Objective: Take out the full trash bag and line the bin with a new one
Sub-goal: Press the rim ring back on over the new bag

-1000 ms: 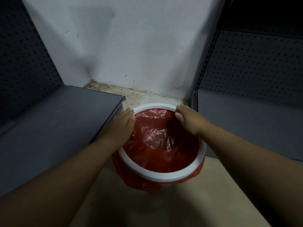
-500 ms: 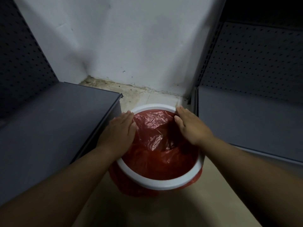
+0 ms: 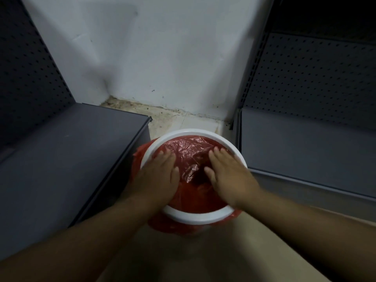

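- Bin: round, white-rimmed, standing on the floor between the left shelf and the right shelf, both grey, near the white wall.
- Red trash bag: lining the bin, crinkled plastic sagging across the opening, its edge hanging outside the rim at the left and near sides.
- Left hand: pressing flat on the bag in the bin's left half, fingers lying straight, gripping nothing.
- Right hand: pressing the right half likewise, extended and unclenched, lying apart from the left.
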